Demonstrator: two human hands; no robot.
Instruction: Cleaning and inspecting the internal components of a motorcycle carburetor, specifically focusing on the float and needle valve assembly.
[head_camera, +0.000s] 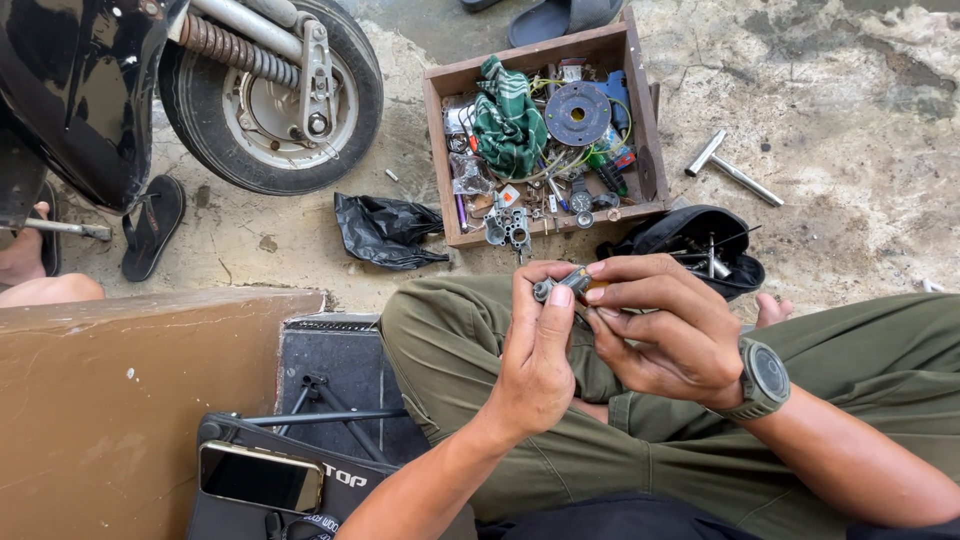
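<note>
Step in hand: I judge this as close inspection or fitting of a small part (562, 284), a short dark metal piece with an orange bit at one end, held up over my lap between both hands.
Left hand: my left hand (537, 355) is closed on the part, thumb and fingertips pinching its left end.
Right hand: my right hand (668, 335), with a watch (765, 380) at the wrist, is curled narrow, fingertips gripping the right end of the same part.
Where the part is: above my olive trousers (450, 350), just in front of the near edge of the wooden box (437, 150), not touching it.
Box contents: a green cloth (508, 120) toward the far left corner, a round dark disc (577, 113) toward the far right, and small metal fittings and wires along the near edge.
Ground beside it: a black plastic bag (385, 230) left of the box, a T-shaped wrench (730, 170) right of it, and an open black pouch (700, 245) of tools by the near right corner.
Further left: a scooter wheel (272, 100).
Near me: a phone (260, 476) lies on a black case.
Next move calls for: I think a steady two-hand pinch and a small twist or pull, keeping the part over my lap so that nothing loose drops to the concrete.
</note>
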